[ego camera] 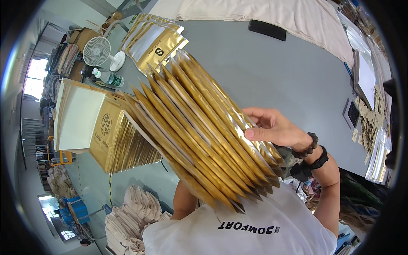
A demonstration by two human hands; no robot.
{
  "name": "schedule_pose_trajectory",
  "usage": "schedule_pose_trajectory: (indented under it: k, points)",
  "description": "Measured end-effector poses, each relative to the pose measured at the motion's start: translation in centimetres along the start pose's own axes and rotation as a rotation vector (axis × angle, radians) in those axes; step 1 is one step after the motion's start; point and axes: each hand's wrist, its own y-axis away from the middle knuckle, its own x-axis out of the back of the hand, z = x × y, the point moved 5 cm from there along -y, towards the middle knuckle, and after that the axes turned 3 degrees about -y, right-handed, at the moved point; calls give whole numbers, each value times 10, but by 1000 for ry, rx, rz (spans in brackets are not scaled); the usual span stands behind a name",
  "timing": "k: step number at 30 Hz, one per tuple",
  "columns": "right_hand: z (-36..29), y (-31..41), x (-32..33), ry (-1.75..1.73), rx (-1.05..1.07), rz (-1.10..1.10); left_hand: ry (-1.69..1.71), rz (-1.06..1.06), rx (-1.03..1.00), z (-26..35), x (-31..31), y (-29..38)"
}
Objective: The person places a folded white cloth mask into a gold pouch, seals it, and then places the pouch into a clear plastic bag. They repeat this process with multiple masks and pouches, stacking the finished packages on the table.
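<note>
A thick bundle of filled gold plastic packets (191,127) stands on edge before my chest, fanned slightly apart at the upper edges. My right hand (267,126) presses its thumb and fingers on the bundle's right side, near the outermost packet. My left hand is hidden behind the bundle; only part of the left arm (184,199) shows. Left of the bundle, many more gold packets (127,149) are packed tightly beside a white-sided box (79,114). Flat gold bags with clear windows (149,44) lie overlapping on the grey table (229,63) beyond the bundle.
A cream cloth (261,12) covers the table's far edge, a flat black object (267,30) beside it. Cardboard tags (371,118) lie at right. A white fan (97,51) and water bottle (110,78) stand at left. Folded cream fabric (137,213) is piled lower left.
</note>
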Motion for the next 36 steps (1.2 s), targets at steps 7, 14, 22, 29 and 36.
schedule_pose_trajectory:
  k: [7,14,22,29,36]
  points:
    - [-4,13,-14,-43,141,85,-11,-7,0,2,-8,0]
    - [-8,16,-8,203,95,151,-3,-9,-22,2,-10,2]
    - [-16,20,-13,398,281,249,9,-4,-31,1,-10,3]
    - [-29,23,-17,503,149,157,15,-16,-43,3,-14,0]
    - [-48,31,-29,713,190,246,6,-52,-56,4,-26,-18]
